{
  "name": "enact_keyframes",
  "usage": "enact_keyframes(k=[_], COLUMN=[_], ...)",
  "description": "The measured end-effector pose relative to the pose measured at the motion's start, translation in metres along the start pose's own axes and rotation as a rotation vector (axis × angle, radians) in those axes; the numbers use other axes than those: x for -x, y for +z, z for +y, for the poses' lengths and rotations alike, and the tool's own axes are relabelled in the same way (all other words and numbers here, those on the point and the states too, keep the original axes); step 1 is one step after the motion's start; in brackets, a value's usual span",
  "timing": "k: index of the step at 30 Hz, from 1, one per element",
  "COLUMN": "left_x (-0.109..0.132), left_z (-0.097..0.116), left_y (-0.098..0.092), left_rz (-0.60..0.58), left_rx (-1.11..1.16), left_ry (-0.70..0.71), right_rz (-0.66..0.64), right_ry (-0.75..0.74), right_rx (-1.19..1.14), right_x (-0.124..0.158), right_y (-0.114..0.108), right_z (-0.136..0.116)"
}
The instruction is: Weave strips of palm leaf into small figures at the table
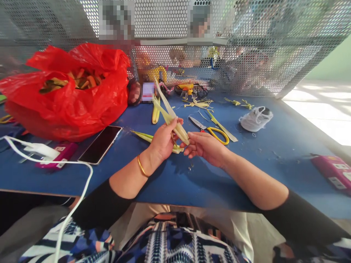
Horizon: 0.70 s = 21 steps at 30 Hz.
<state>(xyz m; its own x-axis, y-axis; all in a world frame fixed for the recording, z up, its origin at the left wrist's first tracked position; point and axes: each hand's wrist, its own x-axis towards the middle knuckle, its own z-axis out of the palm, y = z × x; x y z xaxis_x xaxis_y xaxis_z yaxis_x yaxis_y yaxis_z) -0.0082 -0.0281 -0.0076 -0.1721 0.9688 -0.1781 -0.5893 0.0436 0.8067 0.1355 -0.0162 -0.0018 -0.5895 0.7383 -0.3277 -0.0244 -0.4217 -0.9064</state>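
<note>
My left hand [163, 138] is closed around a pale yellow-green corn husk [179, 130], whose long tips point up and away. At its blunt lower end, the fingers of my right hand [204, 147] pinch the husk. More husk pieces lie about: a strip [141, 135] by my left wrist, a folded husk [156, 114] farther back and a flat strip [223, 128] on the right. Just beyond my right hand rest yellow-handled scissors [218, 135], blades spread. A spool of white thread [256, 118] stands farther right.
A red plastic bag [90, 106] of dried husks fills the left. Near it lie a phone [101, 145] and a white cable [89, 175]. A magenta box [333, 171] sits at right. A perforated metal screen [164, 25] closes the back of the blue table [246, 175].
</note>
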Motion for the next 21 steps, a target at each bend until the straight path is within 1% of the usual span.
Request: enact_keyframes(k=[2, 5, 9, 12, 16, 21], left_x=[-0.001, 0.0, 0.0, 0.0, -0.001, -0.001], left_z=[0.002, 0.0, -0.003, -0.002, 0.0, -0.001], left_y=[0.001, 0.001, 0.0, 0.001, 0.001, 0.0], left_rz=[0.024, 0.02, 0.009, 0.017, 0.019, 0.009], left_rx=[0.034, 0.041, 0.045, 0.06, 0.071, 0.082], left_ry=[0.007, -0.002, -0.007, -0.016, -0.014, -0.005], right_rz=[0.039, 0.097, 0.132, 0.142, 0.123, 0.153], right_ry=[-0.048, -0.101, -0.147, -0.166, -0.159, -0.208], right_rx=[0.056, 0.121, 0.095, 0.071, 0.031, 0.079], right_x=[0.0, -0.001, -0.005, -0.007, -0.006, -0.006], right_y=[0.0, 0.001, 0.004, 0.003, 0.002, 0.002], right_z=[0.0, 0.002, 0.007, 0.009, 0.009, 0.011])
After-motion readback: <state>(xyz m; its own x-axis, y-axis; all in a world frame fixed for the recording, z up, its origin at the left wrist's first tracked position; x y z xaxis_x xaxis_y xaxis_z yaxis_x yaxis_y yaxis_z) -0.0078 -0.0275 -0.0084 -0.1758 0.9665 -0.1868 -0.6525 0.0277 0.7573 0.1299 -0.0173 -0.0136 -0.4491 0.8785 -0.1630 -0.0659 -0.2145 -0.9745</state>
